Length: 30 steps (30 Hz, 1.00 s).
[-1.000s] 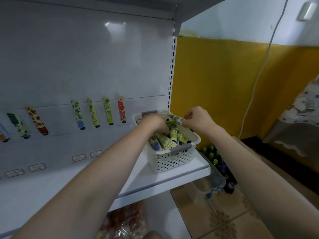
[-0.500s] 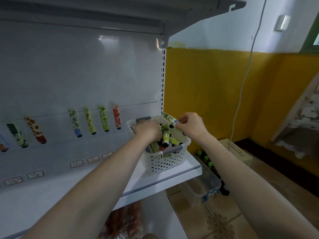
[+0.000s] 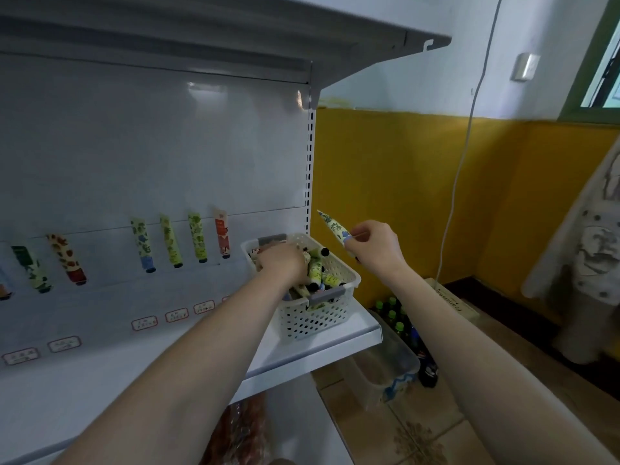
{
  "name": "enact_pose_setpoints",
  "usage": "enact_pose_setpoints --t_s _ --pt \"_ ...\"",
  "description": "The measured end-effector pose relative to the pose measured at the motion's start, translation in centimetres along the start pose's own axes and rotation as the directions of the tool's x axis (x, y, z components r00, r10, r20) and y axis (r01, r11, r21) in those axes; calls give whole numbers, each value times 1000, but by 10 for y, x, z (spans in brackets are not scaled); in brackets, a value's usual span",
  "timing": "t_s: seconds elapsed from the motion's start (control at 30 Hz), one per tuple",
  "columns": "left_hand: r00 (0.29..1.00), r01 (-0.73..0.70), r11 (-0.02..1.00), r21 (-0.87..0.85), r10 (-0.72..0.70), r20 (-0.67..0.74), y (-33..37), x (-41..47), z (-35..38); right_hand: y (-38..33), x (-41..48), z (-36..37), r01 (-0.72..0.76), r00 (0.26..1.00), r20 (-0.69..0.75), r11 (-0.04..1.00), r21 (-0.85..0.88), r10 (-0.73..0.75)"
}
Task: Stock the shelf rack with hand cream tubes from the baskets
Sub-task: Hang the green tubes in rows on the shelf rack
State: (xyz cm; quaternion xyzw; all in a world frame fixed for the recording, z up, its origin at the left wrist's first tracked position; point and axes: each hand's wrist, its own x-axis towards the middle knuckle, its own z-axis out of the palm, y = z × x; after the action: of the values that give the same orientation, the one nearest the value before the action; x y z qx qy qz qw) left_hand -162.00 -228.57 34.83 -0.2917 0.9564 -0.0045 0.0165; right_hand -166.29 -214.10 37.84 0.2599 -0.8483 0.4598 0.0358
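Note:
A white perforated basket (image 3: pixel 315 317) full of hand cream tubes stands at the right end of the white shelf (image 3: pixel 335 340). My left hand (image 3: pixel 283 265) reaches down into the basket among the tubes; its fingers are hidden there. My right hand (image 3: pixel 374 245) is raised just right of the basket and pinches a pale floral tube (image 3: pixel 333 226) by its blue cap end, the crimped end pointing up and left. Several tubes (image 3: pixel 171 241) lean in a row against the rack's back panel.
Price labels (image 3: pixel 176 315) sit along the shelf. An upper shelf (image 3: pixel 235 31) overhangs. On the floor to the right are green-capped bottles (image 3: pixel 391 313), a clear plastic bin (image 3: pixel 389 370) and a cardboard box (image 3: pixel 453 302). A yellow wall with a white cable (image 3: pixel 459 169) stands behind.
My right hand has lifted out of the basket with a floral tube pinched in it. The left hand stays in the basket. The view has tilted upward.

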Motion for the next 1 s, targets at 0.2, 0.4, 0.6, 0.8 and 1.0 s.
enact_pose_setpoints --t_s 0.2,0.4,0.6,0.8,1.0 --pt "997 27 983 -183 -12 79 -7 8 4 0 -2 3 23 1000 5 1000 1 -23" --pt "993 67 873 -484 -107 -56 -17 9 18 -1 -7 8 50 999 16 999 17 -50" --pt "894 -208 373 -904 -303 -331 -30 -19 -14 -13 -18 10 116 993 -39 988 103 -113" --pt "909 -347 -67 -936 -271 -317 -60 -88 -34 -46 -50 14 143 990 -50 935 325 -134" --pt "947 -279 -298 -913 -242 -210 -98 -165 -17 -73 -120 31 101 988 45 849 519 -145"
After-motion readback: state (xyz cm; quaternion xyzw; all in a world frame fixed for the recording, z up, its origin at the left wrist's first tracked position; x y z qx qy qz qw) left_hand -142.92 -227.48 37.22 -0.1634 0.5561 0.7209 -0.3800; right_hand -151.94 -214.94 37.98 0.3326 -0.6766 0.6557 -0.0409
